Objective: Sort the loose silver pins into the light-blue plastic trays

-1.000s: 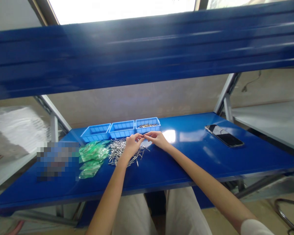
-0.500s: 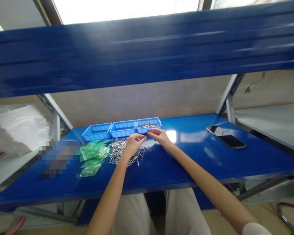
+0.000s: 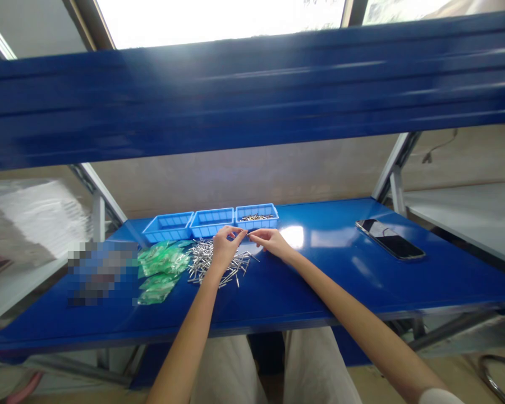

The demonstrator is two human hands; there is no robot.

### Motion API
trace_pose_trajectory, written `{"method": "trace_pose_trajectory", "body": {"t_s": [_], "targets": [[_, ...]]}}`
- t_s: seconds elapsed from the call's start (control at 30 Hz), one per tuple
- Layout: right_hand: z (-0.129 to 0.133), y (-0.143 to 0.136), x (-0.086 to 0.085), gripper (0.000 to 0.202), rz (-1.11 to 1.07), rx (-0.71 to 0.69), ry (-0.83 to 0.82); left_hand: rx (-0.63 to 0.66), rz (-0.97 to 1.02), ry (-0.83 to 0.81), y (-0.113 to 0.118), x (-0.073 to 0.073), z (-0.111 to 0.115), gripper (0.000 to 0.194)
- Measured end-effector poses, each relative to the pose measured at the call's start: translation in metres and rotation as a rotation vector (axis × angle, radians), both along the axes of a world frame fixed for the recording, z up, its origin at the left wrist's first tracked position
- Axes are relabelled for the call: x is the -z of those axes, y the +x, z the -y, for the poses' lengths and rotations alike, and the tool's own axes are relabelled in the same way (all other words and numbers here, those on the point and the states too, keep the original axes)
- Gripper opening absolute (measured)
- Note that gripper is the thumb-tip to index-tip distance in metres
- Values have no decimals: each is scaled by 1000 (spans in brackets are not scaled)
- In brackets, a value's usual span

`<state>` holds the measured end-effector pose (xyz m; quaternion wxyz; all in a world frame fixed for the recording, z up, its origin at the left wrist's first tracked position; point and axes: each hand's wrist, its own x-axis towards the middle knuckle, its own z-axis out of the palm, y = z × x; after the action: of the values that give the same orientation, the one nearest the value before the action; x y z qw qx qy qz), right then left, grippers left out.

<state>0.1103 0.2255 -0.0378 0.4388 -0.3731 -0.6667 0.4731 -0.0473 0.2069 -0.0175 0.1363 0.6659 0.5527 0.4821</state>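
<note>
My left hand is closed in a pinch, thumb against forefinger, above the far right part of a pile of slim silver metal pins. Its fingertips meet those of my right hand, also pinched. Between them is a tiny dark piece, too small to name. The touching fingertips are just in front of a blue tray holding several small brass-and-dark metal pieces. My left hand and wrist hide part of the pile.
Two more blue trays stand in the row to the left. Green plastic bags lie left of the pile, beside a blurred-out patch. A phone rests at the right of the blue table. A blue shelf beam crosses overhead.
Both hands have shifted slightly left, and their fingertips have come together. The left hand has turned a little. The camera view has tilted up slightly.
</note>
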Motion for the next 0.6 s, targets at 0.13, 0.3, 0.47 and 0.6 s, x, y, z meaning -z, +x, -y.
{"method": "trace_pose_trajectory", "body": {"t_s": [0.13, 0.3, 0.47, 0.6], "targets": [[-3, 2, 0, 37, -40, 71, -30, -2, -31, 2, -1, 2, -1, 26], [-3, 2, -1, 37, -67, 138, -45, 33, -79, -6, 0, 6, -2, 22], [-3, 0, 1, 31, -68, 100, 10, 64, -182, -9, 3, 8, 0, 21], [-2, 0, 3, 27, -65, 33, 54, 69, -245, -9, 5, 9, 1, 20]]}}
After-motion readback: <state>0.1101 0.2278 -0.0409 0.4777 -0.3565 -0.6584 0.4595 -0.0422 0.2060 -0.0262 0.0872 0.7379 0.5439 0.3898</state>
